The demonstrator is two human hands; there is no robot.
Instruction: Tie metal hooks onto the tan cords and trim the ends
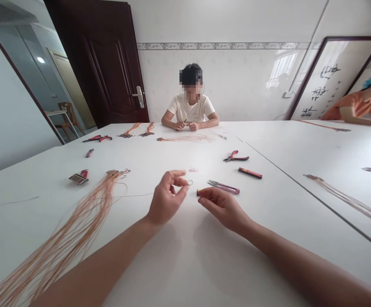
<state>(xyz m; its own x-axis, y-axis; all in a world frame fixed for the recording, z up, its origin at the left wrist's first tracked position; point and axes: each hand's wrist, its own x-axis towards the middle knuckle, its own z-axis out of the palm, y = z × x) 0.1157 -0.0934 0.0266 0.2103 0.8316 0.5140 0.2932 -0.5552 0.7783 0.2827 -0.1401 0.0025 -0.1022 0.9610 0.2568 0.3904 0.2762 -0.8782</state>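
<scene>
My left hand (169,196) pinches a small curved metal fishing hook (190,182) between thumb and fingertips. A thin line (137,195) runs leftward from behind this hand over the table. To the right, my right hand (220,207) has thumb and forefinger pressed together; what they hold, if anything, I cannot make out. A small black and yellow end (198,192) shows at its fingertips, and I cannot tell whether it is held or lies behind. Just beyond are thread snips (224,186). Left of my hands lies a bundle of orange-brown lines (100,198) with hooks at its top.
On the white table (179,273) lie red-handled pliers (236,157), a dark red stick-like case (250,172), a small box (78,178) and more pliers (97,138). A person (190,104) sits opposite; another (361,104) sits far right. A table seam (300,185) runs diagonally.
</scene>
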